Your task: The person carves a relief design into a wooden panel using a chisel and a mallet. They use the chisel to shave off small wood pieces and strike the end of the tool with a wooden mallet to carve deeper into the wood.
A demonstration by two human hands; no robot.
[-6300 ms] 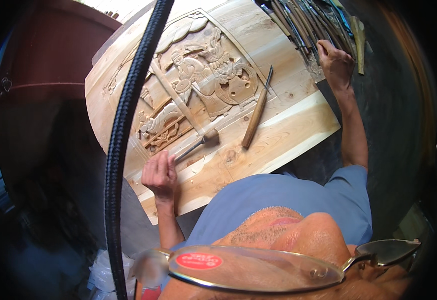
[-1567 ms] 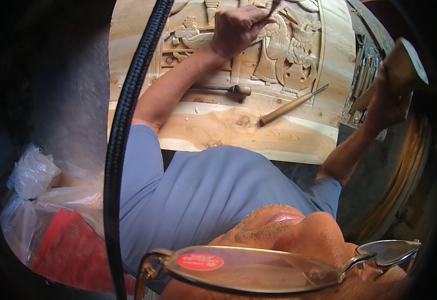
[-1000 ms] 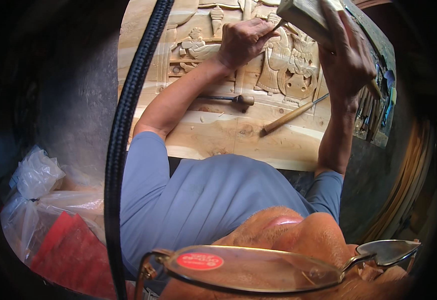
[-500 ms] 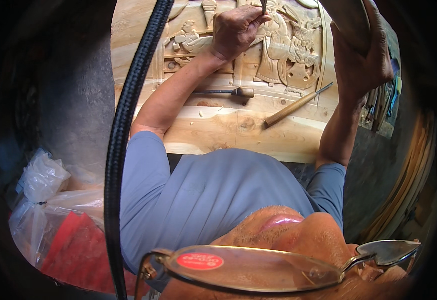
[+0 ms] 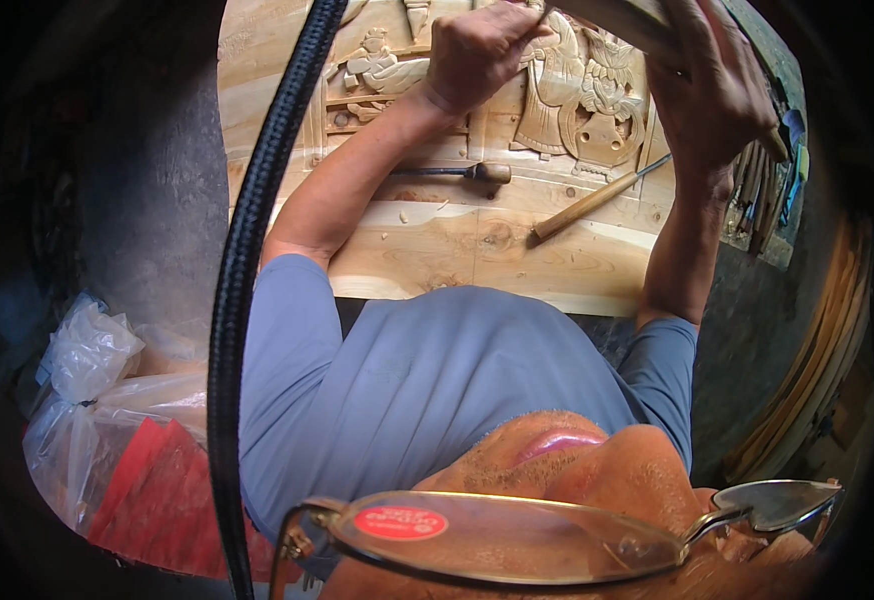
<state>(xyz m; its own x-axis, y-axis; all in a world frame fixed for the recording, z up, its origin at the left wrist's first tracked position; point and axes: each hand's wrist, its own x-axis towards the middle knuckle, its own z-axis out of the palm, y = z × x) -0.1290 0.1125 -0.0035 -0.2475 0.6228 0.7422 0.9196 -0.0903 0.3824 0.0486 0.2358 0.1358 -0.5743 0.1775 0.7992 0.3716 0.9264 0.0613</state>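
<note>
1. Fingers of my left hand (image 5: 477,50) are curled tight around a thin carving chisel (image 5: 542,12), of which only a sliver shows at the top of my fist, at about 12 o'clock in the view; its tip is hidden against the relief.

2. My right hand (image 5: 707,90) is wrapped shut on a wooden mallet (image 5: 617,15), raised at 1 o'clock above the panel. Only the pale underside of its head shows. I judge it dense and blunt; it wants a firm hold low on the handle so it swings freely.

3. I judge the chisel stiff and light with a keen edge. It is best held on the shank, well back from the blade, with my fist steadied on the wood.

4. Under both hands lies the carved wooden panel (image 5: 427,240), pale softwood with figures cut in relief. It looks heavy and stays flat by its own weight, but the raised details seem brittle along the grain.

5. Two spare tools rest on the plain border: one with a round knob (image 5: 457,172) at 12 o'clock from my chest, and a long-handled chisel (image 5: 592,200) lying slantwise toward 1 o'clock, apart from each other.

6. More tools (image 5: 757,190) lie in a row at 2 o'clock. A black hose (image 5: 247,260) runs down at 10 o'clock, and plastic bags (image 5: 97,400) sit at 8 o'clock.
</note>
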